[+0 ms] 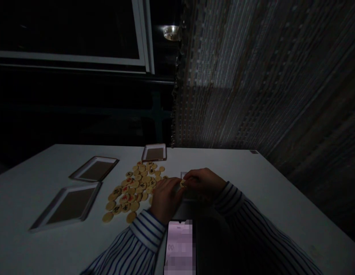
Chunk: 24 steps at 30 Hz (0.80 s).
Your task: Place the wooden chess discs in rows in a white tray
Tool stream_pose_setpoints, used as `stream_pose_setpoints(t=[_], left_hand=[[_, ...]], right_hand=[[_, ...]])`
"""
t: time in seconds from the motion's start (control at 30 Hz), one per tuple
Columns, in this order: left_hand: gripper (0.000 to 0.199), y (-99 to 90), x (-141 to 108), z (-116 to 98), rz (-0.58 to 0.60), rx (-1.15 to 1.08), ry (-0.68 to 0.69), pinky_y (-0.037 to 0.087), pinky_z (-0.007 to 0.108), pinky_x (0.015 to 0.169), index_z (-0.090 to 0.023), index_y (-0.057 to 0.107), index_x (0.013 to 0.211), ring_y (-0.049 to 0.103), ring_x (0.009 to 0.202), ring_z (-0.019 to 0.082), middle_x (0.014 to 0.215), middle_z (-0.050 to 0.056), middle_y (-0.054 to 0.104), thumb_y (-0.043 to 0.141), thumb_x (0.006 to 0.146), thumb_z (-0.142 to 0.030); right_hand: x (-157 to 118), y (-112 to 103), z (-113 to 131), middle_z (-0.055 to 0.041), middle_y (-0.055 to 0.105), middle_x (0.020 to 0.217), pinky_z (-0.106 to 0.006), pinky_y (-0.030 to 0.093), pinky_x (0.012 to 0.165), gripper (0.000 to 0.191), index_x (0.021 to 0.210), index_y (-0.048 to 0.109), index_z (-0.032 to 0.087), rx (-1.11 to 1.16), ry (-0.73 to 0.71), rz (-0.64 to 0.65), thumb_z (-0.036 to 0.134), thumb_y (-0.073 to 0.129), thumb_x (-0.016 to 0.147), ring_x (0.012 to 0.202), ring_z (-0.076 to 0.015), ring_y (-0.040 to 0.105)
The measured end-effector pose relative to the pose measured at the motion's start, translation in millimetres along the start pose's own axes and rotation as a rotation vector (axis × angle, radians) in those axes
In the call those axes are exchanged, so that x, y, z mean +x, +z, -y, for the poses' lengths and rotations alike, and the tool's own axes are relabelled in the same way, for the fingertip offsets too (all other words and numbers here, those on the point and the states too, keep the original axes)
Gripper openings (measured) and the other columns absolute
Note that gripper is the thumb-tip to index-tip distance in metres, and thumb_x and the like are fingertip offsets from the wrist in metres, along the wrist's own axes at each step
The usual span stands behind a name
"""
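A round, pale wooden Chinese chess piece (183, 183) with a dark character on its face is pinched between my two hands. My right hand (204, 180) grips it from the right with thumb and fingers closed. From the left, my left hand (165, 198) has its fingertips and thumb closed at the same piece. Beneath my right hand lies a box or tray (190, 196), mostly hidden by the hand and in shadow. Just left of my left hand, a loose heap of Chinese chess pieces (134, 191) spreads over the white table, some showing red or black characters.
Shallow trays with pale rims stand at the near left (93, 198), farther left (110, 164) and behind the heap (154, 146). A lit phone (179, 244) is at the front, below my hands. A bead curtain (223, 95) hangs behind the white table (252, 183). The room is dim.
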State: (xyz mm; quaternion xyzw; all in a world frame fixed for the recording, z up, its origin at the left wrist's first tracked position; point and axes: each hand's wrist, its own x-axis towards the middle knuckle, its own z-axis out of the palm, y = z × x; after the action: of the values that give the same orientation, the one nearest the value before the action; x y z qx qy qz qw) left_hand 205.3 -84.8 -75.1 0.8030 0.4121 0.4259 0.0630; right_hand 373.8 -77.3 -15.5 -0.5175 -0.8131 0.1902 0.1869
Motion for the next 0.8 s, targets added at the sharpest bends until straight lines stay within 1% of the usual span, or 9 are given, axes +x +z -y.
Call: stream_pose_setpoints(t=[0.1, 0.2, 0.3, 0.43, 0.63, 0.8], left_hand=[[0.016, 0.1, -0.4, -0.6, 0.004, 0.001, 0.000, 0.045, 0.032, 0.072, -0.019, 0.059, 0.088, 0.059, 0.079, 0.018, 0.082, 0.004, 0.065, 0.057, 0.076, -0.029], [0.017, 1.5, -1.7, -1.1, -0.015, -0.027, -0.039, 0.045, 0.033, 0.071, -0.019, 0.059, 0.087, 0.059, 0.076, 0.018, 0.080, 0.003, 0.065, 0.060, 0.073, -0.029], [0.019, 3.3, -3.2, -2.5, -0.001, -0.119, -0.141, 0.046, 0.031, 0.068, -0.020, 0.060, 0.088, 0.060, 0.073, 0.017, 0.076, 0.001, 0.065, 0.062, 0.071, -0.029], [0.019, 4.5, -3.9, -5.5, 0.027, -0.307, -0.271, 0.048, 0.027, 0.063, -0.020, 0.060, 0.089, 0.061, 0.069, 0.015, 0.074, 0.001, 0.064, 0.060, 0.072, -0.029], [0.018, 4.7, -1.4, -11.4, -0.020, -0.544, -0.416, 0.047, 0.022, 0.057, -0.017, 0.061, 0.082, 0.058, 0.061, 0.012, 0.067, 0.000, 0.063, 0.062, 0.069, -0.030], [0.019, 2.3, 1.7, -15.4, -0.040, -0.676, -0.540, 0.042, 0.019, 0.048, -0.014, 0.062, 0.074, 0.053, 0.052, 0.010, 0.057, -0.001, 0.059, 0.065, 0.064, -0.030]], right_hand=[[0.5, 0.3, 1.8, 0.0010, 0.068, 0.073, -0.022, 0.041, 0.060, 0.018, 0.085, 0.066, 0.021, 0.022, -0.001, 0.006, 0.031, 0.055, 0.075, 0.066, -0.0116, 0.060], [-0.3, -1.5, 5.0, 0.0009, 0.067, 0.070, -0.021, 0.040, 0.058, 0.019, 0.084, 0.066, 0.020, 0.015, 0.006, 0.007, 0.033, 0.055, 0.076, 0.064, -0.0111, 0.059], [-1.7, -3.1, 6.5, 0.0007, 0.067, 0.070, -0.021, 0.040, 0.058, 0.019, 0.084, 0.066, 0.020, 0.003, 0.004, -0.002, 0.031, 0.054, 0.076, 0.064, -0.0111, 0.059], [-3.0, -4.1, 6.1, 0.0005, 0.068, 0.074, -0.021, 0.041, 0.061, 0.018, 0.085, 0.067, 0.020, 0.004, -0.010, -0.020, 0.030, 0.053, 0.077, 0.068, -0.0116, 0.060], [-3.3, -5.0, 6.8, 0.0005, 0.069, 0.079, -0.021, 0.041, 0.064, 0.019, 0.088, 0.067, 0.021, -0.012, -0.060, -0.007, 0.026, 0.052, 0.079, 0.073, -0.0117, 0.061], [-3.6, -6.1, 7.4, 0.0002, 0.069, 0.080, -0.021, 0.041, 0.066, 0.020, 0.089, 0.067, 0.022, -0.034, -0.085, 0.038, 0.027, 0.050, 0.080, 0.075, -0.0124, 0.061]])
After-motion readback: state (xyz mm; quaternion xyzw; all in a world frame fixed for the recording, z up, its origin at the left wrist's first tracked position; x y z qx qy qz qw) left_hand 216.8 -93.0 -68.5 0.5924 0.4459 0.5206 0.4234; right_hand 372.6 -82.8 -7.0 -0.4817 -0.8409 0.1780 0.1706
